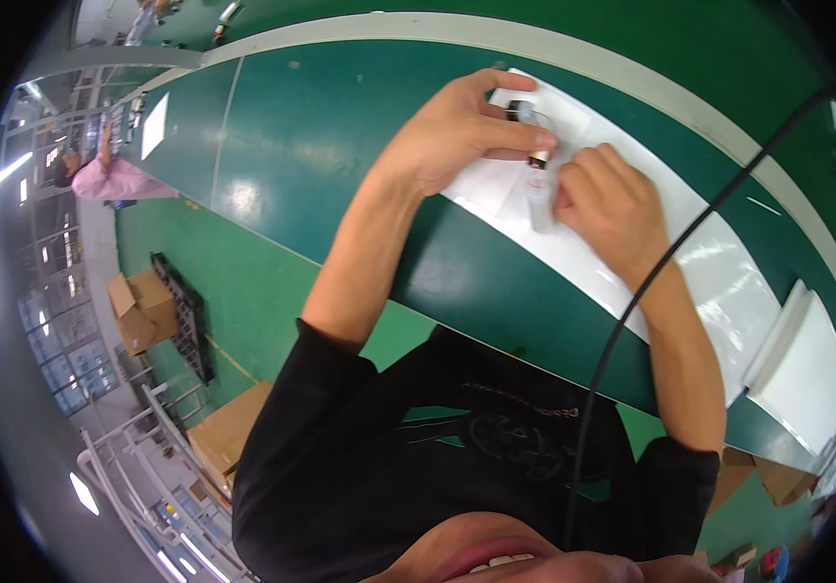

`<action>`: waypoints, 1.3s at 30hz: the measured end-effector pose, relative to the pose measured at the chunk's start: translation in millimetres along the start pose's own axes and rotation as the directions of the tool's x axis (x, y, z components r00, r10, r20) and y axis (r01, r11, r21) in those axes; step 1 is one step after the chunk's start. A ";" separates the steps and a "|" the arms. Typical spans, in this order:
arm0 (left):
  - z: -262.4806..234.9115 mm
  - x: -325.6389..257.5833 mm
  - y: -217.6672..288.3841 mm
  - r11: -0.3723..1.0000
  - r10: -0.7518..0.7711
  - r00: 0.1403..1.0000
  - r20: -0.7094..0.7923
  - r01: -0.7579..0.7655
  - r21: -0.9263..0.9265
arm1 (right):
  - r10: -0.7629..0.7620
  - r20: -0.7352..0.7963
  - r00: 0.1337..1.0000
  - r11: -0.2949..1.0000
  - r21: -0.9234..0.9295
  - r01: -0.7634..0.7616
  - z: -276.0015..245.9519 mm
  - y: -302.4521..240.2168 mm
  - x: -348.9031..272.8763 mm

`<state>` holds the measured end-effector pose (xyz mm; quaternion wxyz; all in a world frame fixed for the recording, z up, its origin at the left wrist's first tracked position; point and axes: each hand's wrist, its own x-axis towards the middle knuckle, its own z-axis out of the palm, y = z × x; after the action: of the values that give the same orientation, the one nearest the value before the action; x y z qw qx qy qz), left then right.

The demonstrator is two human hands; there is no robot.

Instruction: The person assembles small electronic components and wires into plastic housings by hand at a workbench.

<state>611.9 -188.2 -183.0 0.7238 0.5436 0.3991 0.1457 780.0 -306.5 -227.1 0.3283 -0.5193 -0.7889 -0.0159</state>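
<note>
A slim translucent tube-like item [539,202] with a dark band and a dark upper end lies over a long white sheet [495,199] on the green table. Its exact kind I cannot make out. My left hand [461,134] pinches the item near its dark band, thumb and fingers closed around it. Close to the item's lower right side is my right hand [615,202], fingers curled in and slightly blurred. Whatever those fingers hold, if anything, is hidden. Glossy clear plastic [719,267] covers part of the sheet beside my right forearm.
The green table [330,126] curves across the view. At its right end lies a folded white stack [806,364]. A black cable [675,248] hangs before my right forearm. Cardboard boxes [143,309] and a black pallet [183,316] stand left; a person in pink [112,180] is farther off.
</note>
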 end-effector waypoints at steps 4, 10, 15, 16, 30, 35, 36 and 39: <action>-2.5 1.7 -6.3 0.998 0.039 0.999 0.014 -0.040 0.041 | 0.096 -0.089 0.991 0.981 0.179 -0.079 -2.4 5.4 4.4; -8.1 4.2 -4.1 0.998 0.054 0.995 0.089 -0.052 -0.029 | 0.049 -0.044 0.998 0.987 0.154 -0.041 0.0 6.2 4.3; -9.8 -11.5 4.6 0.971 0.091 0.991 0.099 -0.067 -0.228 | 0.001 0.002 1.000 0.995 0.104 -0.001 -7.6 4.2 8.5; -9.4 -15.3 2.9 0.965 0.079 0.990 0.114 -0.047 -0.257 | -0.011 0.010 1.000 0.995 0.100 0.010 -6.5 2.5 9.7; 0.3 -6.9 -10.7 0.983 0.014 0.989 0.145 0.013 -0.181 | -0.056 -0.006 0.998 0.997 0.051 0.056 -12.0 -5.3 6.1; -3.8 -8.2 -8.0 0.958 0.035 0.982 0.188 0.021 -0.287 | 0.002 -0.175 0.985 1.000 0.018 0.001 -23.8 6.3 -2.7; -4.3 -9.8 -6.4 0.930 0.035 0.977 0.212 0.046 -0.364 | 0.041 -0.241 0.970 0.999 -0.009 -0.044 -25.0 8.8 -5.2; 2.1 -16.4 -1.6 0.852 0.086 0.965 0.248 0.058 -0.520 | 0.041 -0.278 0.960 0.999 0.029 -0.035 -23.8 10.6 -3.9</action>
<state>602.6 -200.7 -177.4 0.8895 0.3435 0.2411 0.1809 801.7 -313.5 -213.8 0.4422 -0.5231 -0.7248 -0.0732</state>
